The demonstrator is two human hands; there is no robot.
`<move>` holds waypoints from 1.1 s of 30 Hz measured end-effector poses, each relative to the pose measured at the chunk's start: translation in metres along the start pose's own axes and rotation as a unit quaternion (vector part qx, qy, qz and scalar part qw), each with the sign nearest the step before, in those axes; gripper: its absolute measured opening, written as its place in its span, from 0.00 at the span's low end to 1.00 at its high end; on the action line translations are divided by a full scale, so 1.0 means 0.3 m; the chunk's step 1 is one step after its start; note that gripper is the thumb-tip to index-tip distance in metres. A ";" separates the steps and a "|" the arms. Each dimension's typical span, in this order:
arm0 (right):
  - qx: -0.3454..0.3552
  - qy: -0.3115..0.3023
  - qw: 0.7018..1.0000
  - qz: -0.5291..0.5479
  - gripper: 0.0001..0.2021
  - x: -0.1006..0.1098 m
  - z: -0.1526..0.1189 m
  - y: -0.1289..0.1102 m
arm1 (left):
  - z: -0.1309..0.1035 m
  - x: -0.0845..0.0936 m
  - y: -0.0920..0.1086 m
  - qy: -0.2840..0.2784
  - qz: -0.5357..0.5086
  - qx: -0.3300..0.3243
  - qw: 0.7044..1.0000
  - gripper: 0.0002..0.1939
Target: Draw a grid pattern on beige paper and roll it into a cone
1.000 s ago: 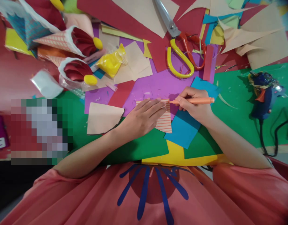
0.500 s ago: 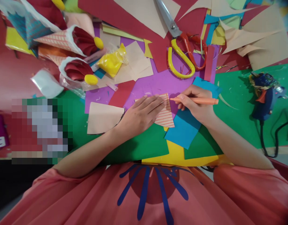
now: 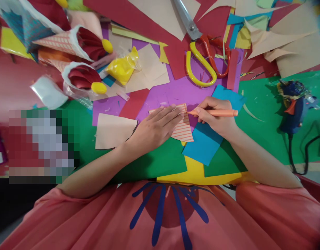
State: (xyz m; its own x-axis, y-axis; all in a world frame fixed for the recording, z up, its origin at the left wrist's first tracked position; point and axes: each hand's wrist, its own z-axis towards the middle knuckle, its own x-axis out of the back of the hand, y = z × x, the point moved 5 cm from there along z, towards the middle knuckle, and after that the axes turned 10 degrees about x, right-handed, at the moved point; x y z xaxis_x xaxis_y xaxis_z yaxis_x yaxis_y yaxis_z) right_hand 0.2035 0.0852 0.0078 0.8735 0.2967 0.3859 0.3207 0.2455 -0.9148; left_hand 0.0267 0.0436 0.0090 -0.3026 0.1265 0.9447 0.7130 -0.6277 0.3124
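Head view: fan-shaped piece of cream paper with thin orange stripes (image 3: 183,131) lies flat, mostly under the left hand (image 3: 158,127), its upper part over a purple paper sheet (image 3: 170,91) and its lower right corner reaching a bright blue paper sheet (image 3: 205,147).
Left grip: nothing is grasped; the hand is spread flat, palm down, fingers together, bearing on the striped piece.
Right grip: the right hand (image 3: 220,122) pinches a slim orange plastic marker pen (image 3: 226,113) near its tip, thumb against fingers, the barrel pointing right.
Pen tip: right at the striped piece's upper right edge; whether it touches is too fine to tell.
Paper handling: likely very light and thinnish, stiff enough to lie level yet easily creased, and prone to slide on the smooth purple sheet.
Paper hold: broad, flat pressure across the middle seems best; for lifting, a plain edge, gently, since fresh ink could smear.
Pen handling: probably light, rigid and a little slippery; the front of the barrel gives best control.
Beside the left wrist: plain cream paper piece with a dark curved edge (image 3: 115,132).
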 end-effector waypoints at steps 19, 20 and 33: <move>-0.038 0.038 0.990 0.133 0.11 0.005 -0.003 -0.004 | -0.004 -0.005 -0.018 0.022 0.032 0.018 0.999 0.22; -0.038 0.036 0.992 0.118 0.11 0.004 -0.005 -0.006 | -0.005 -0.007 -0.019 0.017 0.030 0.019 0.999 0.22; -0.025 0.013 1.000 0.014 0.13 -0.010 -0.007 -0.004 | -0.003 -0.007 -0.022 0.018 0.012 0.012 1.000 0.19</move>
State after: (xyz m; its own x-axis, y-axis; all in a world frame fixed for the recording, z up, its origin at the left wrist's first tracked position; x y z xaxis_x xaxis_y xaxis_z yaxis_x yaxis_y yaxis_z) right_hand 0.2013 0.0820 0.0073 0.8913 0.2796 0.3569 0.3129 0.1903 -0.9305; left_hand 0.0222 0.0467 0.0049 -0.3069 0.0835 0.9481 0.7352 -0.6118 0.2919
